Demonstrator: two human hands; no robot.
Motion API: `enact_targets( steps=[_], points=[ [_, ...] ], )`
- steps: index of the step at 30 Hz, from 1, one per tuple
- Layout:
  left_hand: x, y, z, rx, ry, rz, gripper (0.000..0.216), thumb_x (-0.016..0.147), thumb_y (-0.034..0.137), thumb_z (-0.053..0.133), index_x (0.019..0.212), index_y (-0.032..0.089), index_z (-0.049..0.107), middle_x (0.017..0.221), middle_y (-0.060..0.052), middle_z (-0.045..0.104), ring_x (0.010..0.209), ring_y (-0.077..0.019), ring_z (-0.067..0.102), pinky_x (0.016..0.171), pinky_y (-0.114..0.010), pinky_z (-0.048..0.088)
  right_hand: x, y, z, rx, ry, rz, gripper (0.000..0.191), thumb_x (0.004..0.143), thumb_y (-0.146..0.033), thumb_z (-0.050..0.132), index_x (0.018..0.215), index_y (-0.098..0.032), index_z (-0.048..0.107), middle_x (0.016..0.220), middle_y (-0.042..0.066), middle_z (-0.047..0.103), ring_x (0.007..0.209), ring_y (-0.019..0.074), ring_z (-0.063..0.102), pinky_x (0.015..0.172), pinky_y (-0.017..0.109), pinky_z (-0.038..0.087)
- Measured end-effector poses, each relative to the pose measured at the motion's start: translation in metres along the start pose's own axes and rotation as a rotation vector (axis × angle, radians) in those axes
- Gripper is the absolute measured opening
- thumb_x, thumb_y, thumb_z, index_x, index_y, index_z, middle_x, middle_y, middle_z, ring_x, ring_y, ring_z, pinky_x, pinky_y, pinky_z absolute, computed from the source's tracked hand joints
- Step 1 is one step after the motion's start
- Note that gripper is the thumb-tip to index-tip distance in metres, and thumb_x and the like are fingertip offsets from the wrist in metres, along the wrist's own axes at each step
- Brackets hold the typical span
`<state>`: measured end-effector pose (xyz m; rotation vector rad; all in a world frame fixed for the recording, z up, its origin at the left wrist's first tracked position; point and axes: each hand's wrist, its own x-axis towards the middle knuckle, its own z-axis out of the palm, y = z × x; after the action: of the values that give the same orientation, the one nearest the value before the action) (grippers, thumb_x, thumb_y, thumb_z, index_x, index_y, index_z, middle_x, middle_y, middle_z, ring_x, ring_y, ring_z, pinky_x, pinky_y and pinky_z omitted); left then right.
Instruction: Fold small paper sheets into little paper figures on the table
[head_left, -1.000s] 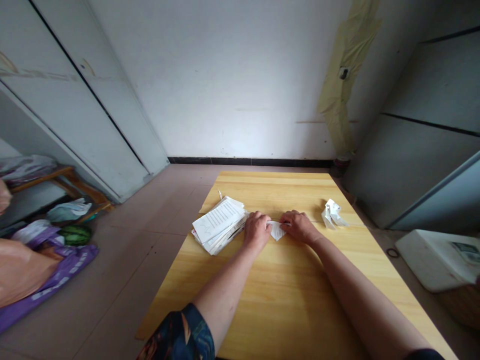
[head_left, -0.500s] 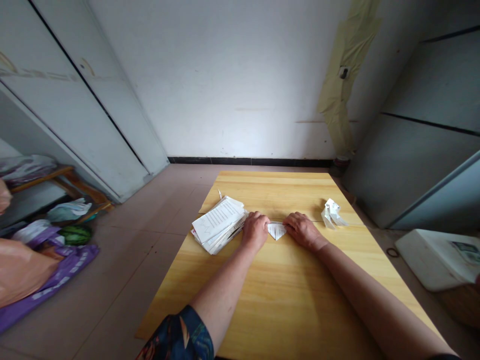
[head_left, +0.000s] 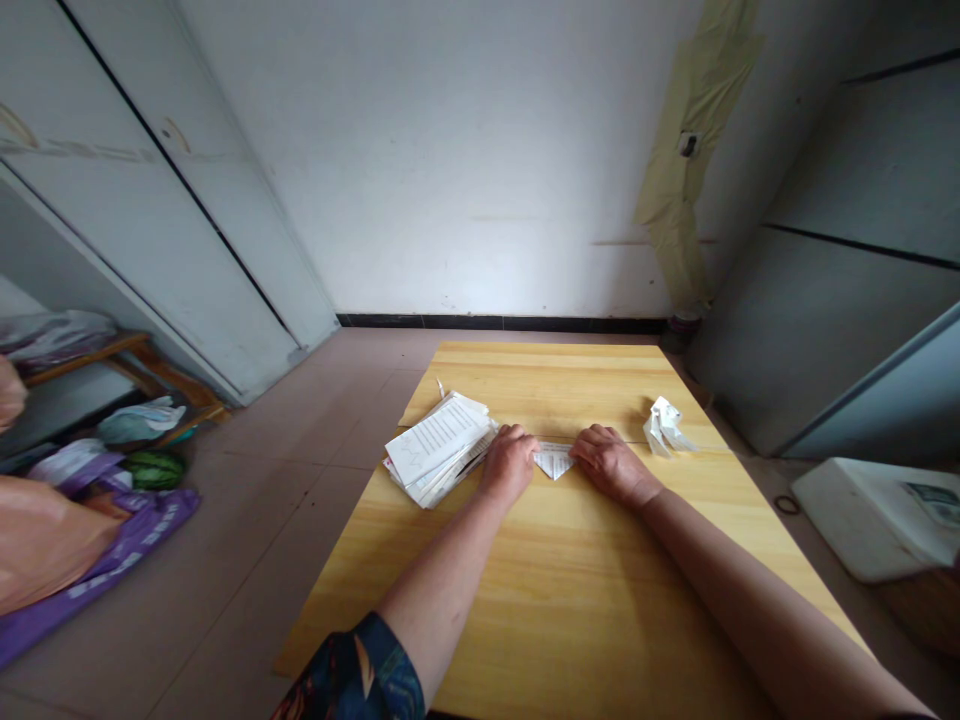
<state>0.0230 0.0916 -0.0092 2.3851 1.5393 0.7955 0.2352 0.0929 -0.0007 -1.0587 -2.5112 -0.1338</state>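
Folded printed paper (head_left: 555, 461): lies on the wooden table (head_left: 570, 590), right of its far-left stack, between the two hands. Its lower part tapers to a point toward the near side; the far edge runs roughly straight from left to right.

Left hand (head_left: 510, 464): fingers curled, tips in contact with the paper's left end. Whether they pinch it or only press it down cannot be told.

Right hand (head_left: 610, 462): fingers bent at the paper's right end, palm down, low over the tabletop. Its hold, pinch or press, likewise cannot be determined.

Stack of papers (head_left: 439, 445): just left of the left hand, loosely squared, edges fanned, top sheet bearing printed lines and a drawn outline.

Folded white paper piece (head_left: 664, 428): stands on the right part of the table, apart from the right hand, with several angled points.

Surroundings: white wall (head_left: 465, 180) at the far side; striped green melon (head_left: 154, 470) on the floor at left; white container (head_left: 870, 520) at right.
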Motion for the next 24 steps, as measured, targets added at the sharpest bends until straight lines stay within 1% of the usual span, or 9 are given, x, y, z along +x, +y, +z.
enact_targets(
  steps=[9,17,21,24],
  points=[
    [-0.005,0.003,-0.007,0.042,-0.042,0.047,0.032,0.081,0.001,0.045,0.084,0.019,0.071,0.084,-0.004,0.062,0.087,-0.0163,0.053,0.079,-0.026,0.045,-0.003,-0.004,-0.005,-0.011,-0.028,-0.018,0.022,0.092,-0.018,0.049,0.08,-0.018,0.067,0.079,0.006,0.06,0.079,0.0182,0.045,0.072,0.029,0.03],
    [-0.007,0.006,-0.011,0.151,-0.093,0.103,0.029,0.083,0.005,0.047,0.088,0.02,0.071,0.086,-0.005,0.062,0.089,-0.018,0.053,0.079,-0.027,0.045,-0.006,-0.006,-0.008,-0.016,-0.045,-0.004,0.025,0.092,-0.018,0.046,0.081,-0.018,0.068,0.079,0.007,0.059,0.081,0.019,0.045,0.074,0.03,0.032],
    [-0.01,0.009,-0.013,0.207,-0.116,0.104,0.029,0.083,0.005,0.046,0.088,0.019,0.071,0.086,-0.006,0.062,0.088,-0.0192,0.053,0.077,-0.029,0.045,-0.009,-0.004,-0.008,0.007,-0.038,-0.008,0.027,0.094,-0.019,0.044,0.081,-0.017,0.068,0.079,0.007,0.059,0.08,0.0189,0.045,0.073,0.03,0.034],
    [-0.011,0.012,-0.014,0.247,-0.133,0.107,0.029,0.084,0.005,0.044,0.089,0.018,0.07,0.089,-0.008,0.062,0.091,-0.02,0.053,0.078,-0.03,0.046,-0.012,-0.003,-0.007,0.012,-0.033,-0.001,0.028,0.094,-0.02,0.042,0.082,-0.016,0.067,0.079,0.008,0.058,0.08,0.0189,0.045,0.073,0.03,0.034]
  ],
)
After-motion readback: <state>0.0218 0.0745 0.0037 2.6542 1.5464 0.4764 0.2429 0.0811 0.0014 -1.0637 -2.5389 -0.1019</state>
